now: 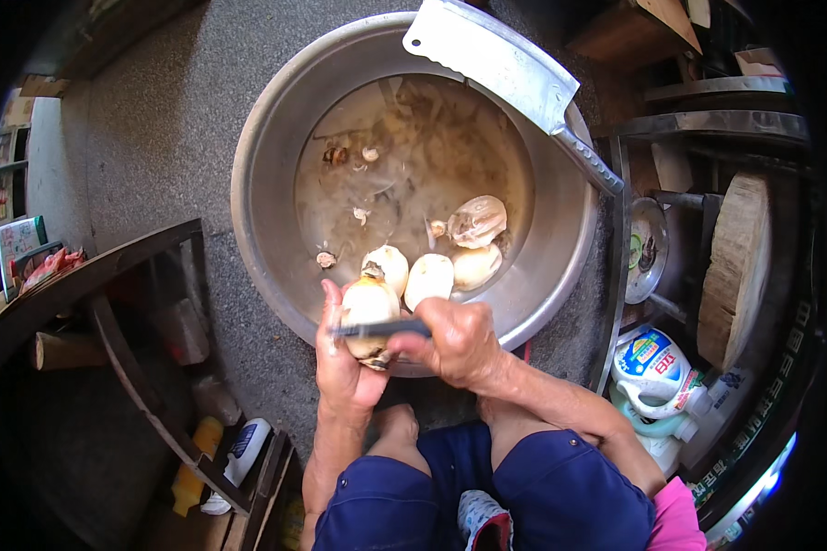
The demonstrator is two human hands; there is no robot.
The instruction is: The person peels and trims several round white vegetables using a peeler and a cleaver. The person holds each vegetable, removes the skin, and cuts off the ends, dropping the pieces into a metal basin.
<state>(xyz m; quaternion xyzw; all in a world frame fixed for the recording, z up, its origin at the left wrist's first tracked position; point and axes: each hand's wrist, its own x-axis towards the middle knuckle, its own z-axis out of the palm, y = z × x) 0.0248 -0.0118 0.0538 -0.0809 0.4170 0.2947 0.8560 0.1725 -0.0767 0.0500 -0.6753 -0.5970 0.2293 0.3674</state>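
Over the near rim of a wide metal basin [266, 119], my left hand [345, 372] holds a pale lotus root [369, 298], with dark patches at both ends. My right hand [467, 338] is closed round the handle of a dark, slim peeler [372, 328]. Its blade lies across the lotus root and is somewhat blurred, so its exact form is unclear. Just beyond, several pale lotus root pieces [430, 280] rest in the basin's near side. One brownish lotus root piece [478, 221] sits farther right among them.
Murky brown water [413, 138] in the basin carries scraps [361, 216]. A large cleaver [501, 60] lies across the far right rim, its handle jutting outward. To the right stand a metal rack [726, 124], a thick round wooden board [735, 271] and detergent jugs [654, 367]. A wooden frame [129, 257] is at left.
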